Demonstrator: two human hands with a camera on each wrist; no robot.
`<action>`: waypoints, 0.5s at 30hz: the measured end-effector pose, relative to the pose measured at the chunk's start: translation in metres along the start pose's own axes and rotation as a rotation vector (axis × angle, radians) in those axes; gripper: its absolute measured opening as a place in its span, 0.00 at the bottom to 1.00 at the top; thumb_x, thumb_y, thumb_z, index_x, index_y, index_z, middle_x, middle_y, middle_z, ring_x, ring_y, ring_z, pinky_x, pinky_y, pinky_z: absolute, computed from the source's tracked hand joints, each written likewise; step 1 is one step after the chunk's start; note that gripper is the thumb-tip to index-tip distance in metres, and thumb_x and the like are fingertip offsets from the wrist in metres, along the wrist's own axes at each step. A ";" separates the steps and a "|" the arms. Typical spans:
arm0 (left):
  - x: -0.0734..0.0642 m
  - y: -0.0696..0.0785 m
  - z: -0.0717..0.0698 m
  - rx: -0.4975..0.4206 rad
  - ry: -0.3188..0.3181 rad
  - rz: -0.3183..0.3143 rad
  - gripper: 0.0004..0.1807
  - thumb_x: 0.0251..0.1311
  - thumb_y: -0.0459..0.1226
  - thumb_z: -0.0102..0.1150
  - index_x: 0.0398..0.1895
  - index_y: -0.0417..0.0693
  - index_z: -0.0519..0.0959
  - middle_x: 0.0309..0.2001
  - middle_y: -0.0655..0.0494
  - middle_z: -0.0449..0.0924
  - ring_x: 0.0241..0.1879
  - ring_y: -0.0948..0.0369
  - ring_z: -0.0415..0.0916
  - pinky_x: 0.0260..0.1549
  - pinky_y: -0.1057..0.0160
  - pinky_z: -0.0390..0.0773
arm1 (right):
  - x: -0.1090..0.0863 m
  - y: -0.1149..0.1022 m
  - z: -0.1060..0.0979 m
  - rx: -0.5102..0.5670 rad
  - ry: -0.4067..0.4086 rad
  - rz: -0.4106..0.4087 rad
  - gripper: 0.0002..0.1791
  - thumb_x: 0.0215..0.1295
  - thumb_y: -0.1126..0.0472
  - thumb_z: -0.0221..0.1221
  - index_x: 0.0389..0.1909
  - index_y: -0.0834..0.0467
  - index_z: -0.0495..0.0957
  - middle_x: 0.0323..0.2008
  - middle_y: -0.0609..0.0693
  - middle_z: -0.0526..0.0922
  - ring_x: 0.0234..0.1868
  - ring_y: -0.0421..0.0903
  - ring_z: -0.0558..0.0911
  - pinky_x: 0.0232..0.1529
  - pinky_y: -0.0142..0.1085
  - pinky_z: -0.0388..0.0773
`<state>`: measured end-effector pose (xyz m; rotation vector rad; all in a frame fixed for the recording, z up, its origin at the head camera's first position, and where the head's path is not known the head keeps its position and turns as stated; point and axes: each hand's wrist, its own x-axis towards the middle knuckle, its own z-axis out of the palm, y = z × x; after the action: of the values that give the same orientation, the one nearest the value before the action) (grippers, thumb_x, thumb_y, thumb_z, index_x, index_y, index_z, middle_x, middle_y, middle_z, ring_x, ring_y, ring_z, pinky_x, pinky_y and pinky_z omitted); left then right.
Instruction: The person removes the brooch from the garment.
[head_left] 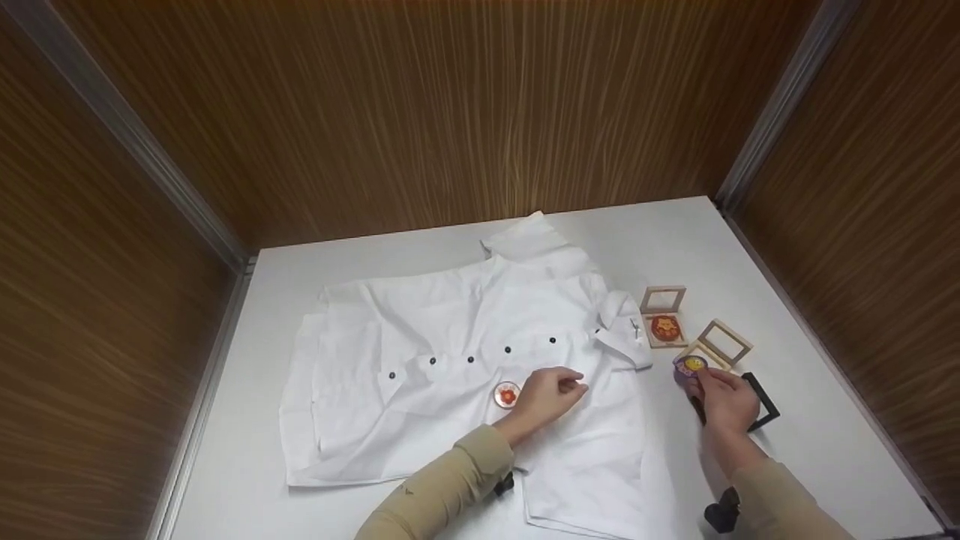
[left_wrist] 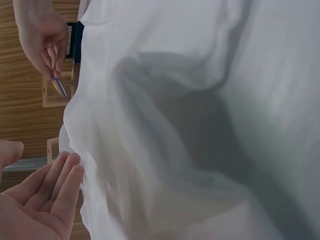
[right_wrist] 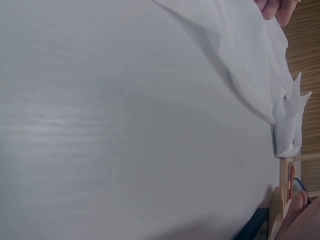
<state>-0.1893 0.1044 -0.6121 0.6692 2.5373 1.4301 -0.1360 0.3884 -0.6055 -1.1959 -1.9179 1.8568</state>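
Observation:
A white shirt [head_left: 442,322] with a row of black buttons lies spread on the table, its collar toward the right. My left hand [head_left: 549,394] hovers over the shirt's near front panel, fingers loosely bent and holding nothing. Just left of that wrist, a round badge with a red flower [head_left: 507,394] sits on the fabric. Off the shirt's right side, my right hand [head_left: 729,401] pinches a round purple badge with a yellow smiling face [head_left: 690,366] between thumb and fingers. In the left wrist view the purple badge [left_wrist: 59,87] appears edge-on, tilted below the fingertips.
An open wooden case [head_left: 664,290] holding a red round badge [head_left: 664,328] stands beside the collar. A second open wooden case [head_left: 726,343] and a black-framed case [head_left: 763,401] sit around my right hand. Wood-grain panels [head_left: 480,112] enclose the white table [head_left: 352,266].

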 end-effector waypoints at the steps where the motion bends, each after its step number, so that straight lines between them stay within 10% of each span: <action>1: 0.000 0.000 -0.001 0.004 -0.002 -0.004 0.13 0.68 0.38 0.69 0.50 0.40 0.89 0.41 0.50 0.93 0.41 0.62 0.91 0.44 0.77 0.83 | 0.000 0.001 0.001 -0.019 0.011 -0.013 0.10 0.75 0.60 0.63 0.52 0.59 0.78 0.20 0.27 0.81 0.26 0.25 0.84 0.35 0.21 0.85; 15: -0.004 -0.005 -0.005 -0.007 -0.024 -0.015 0.14 0.69 0.38 0.68 0.51 0.38 0.89 0.41 0.49 0.93 0.41 0.60 0.91 0.42 0.78 0.82 | 0.004 0.010 0.011 -0.014 0.155 -0.152 0.05 0.74 0.63 0.64 0.43 0.60 0.77 0.12 0.21 0.76 0.19 0.21 0.80 0.26 0.17 0.80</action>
<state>-0.1887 0.0961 -0.6138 0.6611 2.5122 1.4171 -0.1418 0.3821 -0.6181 -1.1275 -1.8838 1.6279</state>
